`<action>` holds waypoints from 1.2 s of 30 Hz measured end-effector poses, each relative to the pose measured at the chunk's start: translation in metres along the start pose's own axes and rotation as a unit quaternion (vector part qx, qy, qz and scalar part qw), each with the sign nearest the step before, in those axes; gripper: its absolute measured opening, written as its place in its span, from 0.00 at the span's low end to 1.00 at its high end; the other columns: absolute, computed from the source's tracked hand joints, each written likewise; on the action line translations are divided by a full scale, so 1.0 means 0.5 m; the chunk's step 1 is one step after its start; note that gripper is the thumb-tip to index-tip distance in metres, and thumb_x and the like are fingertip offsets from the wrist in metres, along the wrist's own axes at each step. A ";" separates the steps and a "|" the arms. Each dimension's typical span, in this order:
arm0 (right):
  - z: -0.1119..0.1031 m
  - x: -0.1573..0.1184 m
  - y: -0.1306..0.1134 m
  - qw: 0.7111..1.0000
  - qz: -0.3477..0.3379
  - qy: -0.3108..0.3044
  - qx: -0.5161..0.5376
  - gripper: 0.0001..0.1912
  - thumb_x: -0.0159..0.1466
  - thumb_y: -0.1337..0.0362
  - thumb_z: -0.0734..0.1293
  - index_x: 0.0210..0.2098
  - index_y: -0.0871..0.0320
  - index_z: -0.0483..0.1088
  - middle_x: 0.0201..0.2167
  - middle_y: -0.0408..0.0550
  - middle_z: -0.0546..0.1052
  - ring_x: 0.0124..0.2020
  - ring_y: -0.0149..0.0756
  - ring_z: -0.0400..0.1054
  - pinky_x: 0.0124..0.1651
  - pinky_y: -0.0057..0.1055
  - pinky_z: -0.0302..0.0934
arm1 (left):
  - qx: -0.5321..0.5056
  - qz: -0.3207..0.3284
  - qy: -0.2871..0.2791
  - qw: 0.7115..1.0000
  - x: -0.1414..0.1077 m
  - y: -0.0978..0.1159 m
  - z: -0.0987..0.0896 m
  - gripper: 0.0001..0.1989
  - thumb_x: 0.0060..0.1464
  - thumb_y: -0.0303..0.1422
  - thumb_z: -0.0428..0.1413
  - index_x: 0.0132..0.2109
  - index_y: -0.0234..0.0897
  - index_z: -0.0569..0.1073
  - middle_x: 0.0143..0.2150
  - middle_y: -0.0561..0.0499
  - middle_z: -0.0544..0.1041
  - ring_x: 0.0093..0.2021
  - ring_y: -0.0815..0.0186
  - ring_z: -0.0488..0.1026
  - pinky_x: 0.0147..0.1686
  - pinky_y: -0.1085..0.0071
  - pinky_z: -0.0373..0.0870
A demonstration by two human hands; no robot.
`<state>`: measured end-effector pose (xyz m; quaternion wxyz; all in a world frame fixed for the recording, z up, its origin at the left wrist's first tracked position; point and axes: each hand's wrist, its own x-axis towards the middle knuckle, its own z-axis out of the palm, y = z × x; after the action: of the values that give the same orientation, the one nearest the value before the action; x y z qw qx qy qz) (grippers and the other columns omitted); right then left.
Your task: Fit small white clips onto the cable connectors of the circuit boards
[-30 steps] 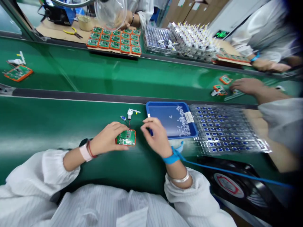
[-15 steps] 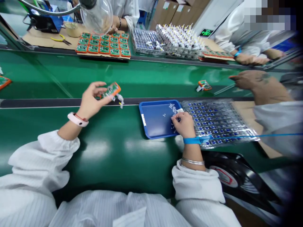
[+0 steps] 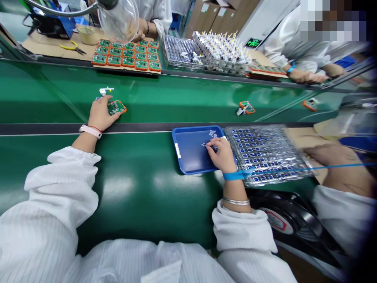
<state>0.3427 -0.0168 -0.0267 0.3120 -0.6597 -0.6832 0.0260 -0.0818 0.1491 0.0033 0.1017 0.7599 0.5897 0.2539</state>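
Observation:
My left hand (image 3: pixel 100 114) is over the green belt at the left, its thumb and fingers at the edge of a circuit board (image 3: pixel 118 107) in an orange frame. Just beyond the fingers shows a white piece with a yellow tip (image 3: pixel 103 92); whether it is joined to the board I cannot tell. In the blue tray (image 3: pixel 188 171), my right hand (image 3: pixel 221 154) has thumb and fingertips pressed together low over small white pieces (image 3: pixel 212 133). What the pinch holds, if anything, is too small to make out.
Right of the tray lies a clear plastic tray of blue-and-black parts (image 3: pixel 259 153). Orange-framed boards (image 3: pixel 246 107) lie on the belt (image 3: pixel 176 94). A co-worker's arm (image 3: pixel 344 165) reaches in at right. Beyond the belt are board rows (image 3: pixel 128 61) and yellow-handled pliers (image 3: pixel 73 47).
My left hand has moved left and away from me with the board, down to the belt. My right hand has shifted slightly left over the tray. The co-worker's hand has drawn back from the belt.

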 end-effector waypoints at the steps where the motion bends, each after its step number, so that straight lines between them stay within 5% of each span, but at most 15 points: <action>1: -0.003 -0.001 -0.001 1.000 -0.001 0.001 0.002 0.03 0.54 0.67 0.62 0.28 0.56 0.69 0.35 0.51 0.70 0.41 0.44 0.65 0.49 0.46 0.59 | 0.006 0.000 0.008 1.000 -0.002 0.001 -0.001 0.32 0.50 0.42 0.59 0.58 0.32 0.59 0.53 0.50 0.66 0.52 0.59 0.58 0.57 0.61 0.53; 12: -0.016 -0.007 0.000 1.000 0.000 0.001 -0.030 0.06 0.54 0.69 0.61 0.29 0.57 0.69 0.36 0.53 0.70 0.44 0.45 0.65 0.49 0.45 0.57 | 0.018 -0.014 0.033 0.999 -0.007 0.009 -0.002 0.25 0.54 0.40 0.54 0.56 0.31 0.63 0.54 0.47 0.66 0.54 0.57 0.59 0.56 0.55 0.53; 21: -0.066 -0.013 0.020 0.972 0.065 0.001 -0.225 0.07 0.56 0.63 0.64 0.31 0.59 0.71 0.46 0.58 0.68 0.49 0.54 0.57 0.45 0.49 0.55 | 0.021 0.007 0.050 0.998 -0.001 -0.005 0.013 0.21 0.49 0.39 0.55 0.50 0.40 0.67 0.49 0.44 0.70 0.54 0.48 0.61 0.53 0.51 0.55; 30: -0.042 0.005 0.042 0.973 0.039 -0.015 -0.225 0.08 0.57 0.60 0.65 0.31 0.56 0.73 0.48 0.56 0.66 0.50 0.53 0.55 0.44 0.50 0.56 | 0.010 0.015 0.050 0.999 -0.004 -0.009 0.020 0.19 0.49 0.40 0.54 0.48 0.41 0.67 0.47 0.43 0.70 0.54 0.46 0.61 0.52 0.47 0.56; 36: -0.032 0.021 0.052 0.973 0.040 -0.007 -0.225 0.06 0.55 0.64 0.64 0.25 0.57 0.71 0.41 0.56 0.67 0.44 0.51 0.55 0.41 0.51 0.56 | 0.010 0.013 0.032 0.999 -0.002 -0.015 0.024 0.22 0.49 0.41 0.53 0.50 0.35 0.68 0.49 0.42 0.69 0.55 0.47 0.60 0.53 0.48 0.54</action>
<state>0.3740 -0.0099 -0.0213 0.1491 -0.7393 -0.6471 -0.1114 -0.0823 0.1518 -0.0104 0.0714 0.7600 0.5853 0.2734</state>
